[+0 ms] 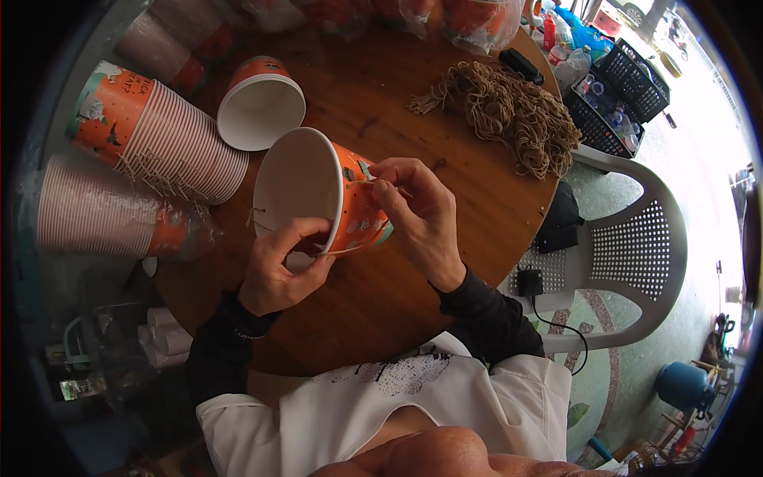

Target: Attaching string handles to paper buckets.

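Observation:
A paper bucket (350, 215), orange printed outside and white inside, is tilted over the table with its mouth toward the left. My left hand (282, 266) grips its near rim, thumb outside and fingers reaching in. Against the orange wall, my right hand (421, 211) pinches a thin piece of twine (360, 182) between thumb and forefinger. Another short twine end (256, 216) pokes out at the bucket's left rim. Just beyond stand white-mouthed buckets (262, 115) nested together. To the left lies a long nested stack of buckets (179, 143) with twine ends hanging along it.
A plastic-wrapped bucket stack (103, 207) lies at the left edge of the round wooden table (373, 310). Loose tan twine (509, 111) is heaped at the far right beside a black object (522, 66). A grey plastic chair (664, 238) and black crates (632, 83) with bottles stand right.

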Demonstrator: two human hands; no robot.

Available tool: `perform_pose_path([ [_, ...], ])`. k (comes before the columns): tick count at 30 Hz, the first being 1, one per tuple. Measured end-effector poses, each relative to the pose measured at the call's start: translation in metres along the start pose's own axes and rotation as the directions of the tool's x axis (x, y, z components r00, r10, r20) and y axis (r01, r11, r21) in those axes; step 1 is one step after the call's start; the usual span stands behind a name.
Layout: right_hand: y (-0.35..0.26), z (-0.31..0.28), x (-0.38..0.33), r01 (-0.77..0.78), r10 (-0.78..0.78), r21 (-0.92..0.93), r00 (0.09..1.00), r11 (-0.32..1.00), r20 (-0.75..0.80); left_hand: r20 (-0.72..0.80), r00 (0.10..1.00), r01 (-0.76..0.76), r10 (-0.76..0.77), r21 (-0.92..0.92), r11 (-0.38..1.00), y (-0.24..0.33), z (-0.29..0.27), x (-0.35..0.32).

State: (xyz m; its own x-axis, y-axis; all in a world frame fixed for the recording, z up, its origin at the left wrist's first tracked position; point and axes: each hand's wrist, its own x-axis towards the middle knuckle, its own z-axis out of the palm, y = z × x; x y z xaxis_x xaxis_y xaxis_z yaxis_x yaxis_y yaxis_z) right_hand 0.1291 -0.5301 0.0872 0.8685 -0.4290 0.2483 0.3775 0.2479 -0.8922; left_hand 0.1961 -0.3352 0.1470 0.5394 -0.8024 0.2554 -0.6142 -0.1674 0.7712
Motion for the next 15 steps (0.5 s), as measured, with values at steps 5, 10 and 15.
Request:
perform_pose_path([
  [5, -0.005, 0.001, -0.002, 0.240, -0.243, -0.304, 0.970, 0.922, 0.029, 0.014, 1.000, -0.007, 0.007, 0.003, 1.000, 0.000, 0.002, 0.003],
  [10, -0.001, -0.004, 0.004, 0.243, -0.256, -0.365, 0.967, 0.899, 0.013, 0.061, 0.995, -0.083, 0.078, 0.093, 0.992, 0.015, 0.011, 0.018],
  [15, 0.006, -0.025, 0.008, -0.052, 0.039, -0.193, 0.996, 0.980, -0.075, 0.178, 0.981, -0.090, 0.082, 0.040, 0.995, 0.011, 0.018, 0.044],
])
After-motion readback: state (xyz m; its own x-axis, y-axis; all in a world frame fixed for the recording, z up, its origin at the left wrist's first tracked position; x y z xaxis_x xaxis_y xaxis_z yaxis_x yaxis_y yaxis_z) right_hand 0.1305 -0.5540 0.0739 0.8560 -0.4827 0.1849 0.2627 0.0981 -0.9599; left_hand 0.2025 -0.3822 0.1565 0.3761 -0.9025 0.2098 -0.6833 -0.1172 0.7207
